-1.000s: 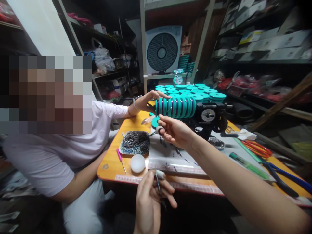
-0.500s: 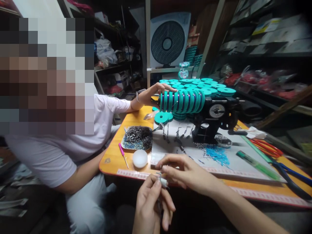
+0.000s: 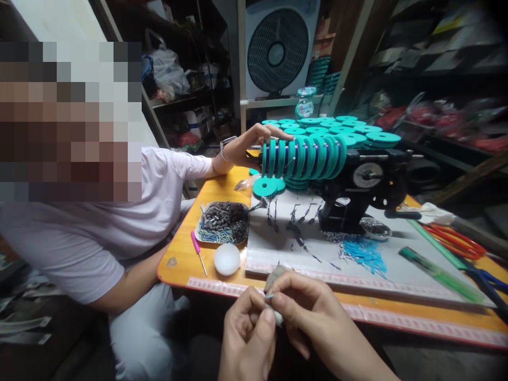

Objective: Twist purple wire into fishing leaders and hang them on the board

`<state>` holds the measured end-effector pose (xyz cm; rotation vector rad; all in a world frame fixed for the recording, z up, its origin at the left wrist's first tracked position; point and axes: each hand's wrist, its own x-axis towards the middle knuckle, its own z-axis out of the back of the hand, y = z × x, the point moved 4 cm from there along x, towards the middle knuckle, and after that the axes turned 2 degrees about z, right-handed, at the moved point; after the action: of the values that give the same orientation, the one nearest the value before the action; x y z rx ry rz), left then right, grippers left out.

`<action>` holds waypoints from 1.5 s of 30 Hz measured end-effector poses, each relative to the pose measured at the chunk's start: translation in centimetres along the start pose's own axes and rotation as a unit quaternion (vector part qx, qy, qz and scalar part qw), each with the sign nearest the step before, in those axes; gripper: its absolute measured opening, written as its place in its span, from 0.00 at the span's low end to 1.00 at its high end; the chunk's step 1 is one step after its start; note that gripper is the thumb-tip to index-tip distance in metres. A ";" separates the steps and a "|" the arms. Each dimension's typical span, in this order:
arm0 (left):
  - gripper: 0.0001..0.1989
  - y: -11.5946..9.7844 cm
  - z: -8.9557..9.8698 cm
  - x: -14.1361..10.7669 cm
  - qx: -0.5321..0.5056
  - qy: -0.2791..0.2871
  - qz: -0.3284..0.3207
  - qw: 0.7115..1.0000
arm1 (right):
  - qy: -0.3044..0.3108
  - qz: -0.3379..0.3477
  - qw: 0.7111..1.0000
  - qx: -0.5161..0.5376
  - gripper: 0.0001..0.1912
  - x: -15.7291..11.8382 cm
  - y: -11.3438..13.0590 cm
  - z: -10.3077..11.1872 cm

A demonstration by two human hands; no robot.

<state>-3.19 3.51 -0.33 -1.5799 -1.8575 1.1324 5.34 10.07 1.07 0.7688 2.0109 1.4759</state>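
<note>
The left hand (image 3: 250, 338) and right hand (image 3: 311, 304) met before the near edge of the table (image 3: 180, 259), thumbs and fingertips pinched on a small blue piece (image 3: 270, 296), largely hidden between them. Beyond lay a tray (image 3: 198, 237) of small parts, with a white round tub (image 3: 227, 259) nearer the edge and a pink-handled screwdriver (image 3: 196, 243) beside it. A co-worker's hand (image 3: 242, 146) touched the row of green spools (image 3: 304, 159) on the black machine (image 3: 343, 206).
</note>
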 end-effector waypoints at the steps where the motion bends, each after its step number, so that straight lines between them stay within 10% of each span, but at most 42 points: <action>1: 0.22 0.0 0.0 0.0 -0.011 0.003 0.004 1.000 | 0.002 -0.006 1.000 0.019 0.14 0.0 -0.2 -0.1; 13: 0.15 1.1 0.8 0.4 -0.056 0.002 0.007 0.998 | 0.003 -0.034 0.982 0.184 0.14 0.4 -1.2 -1.4; 45: 0.22 1.4 0.8 -2.7 -0.111 -0.027 0.093 0.989 | 0.099 0.009 0.991 0.084 0.08 -0.1 -0.6 -1.0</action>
<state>-2.36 0.74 -1.42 -1.8990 -1.9597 1.0850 4.67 9.17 0.80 0.7338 2.3067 1.4552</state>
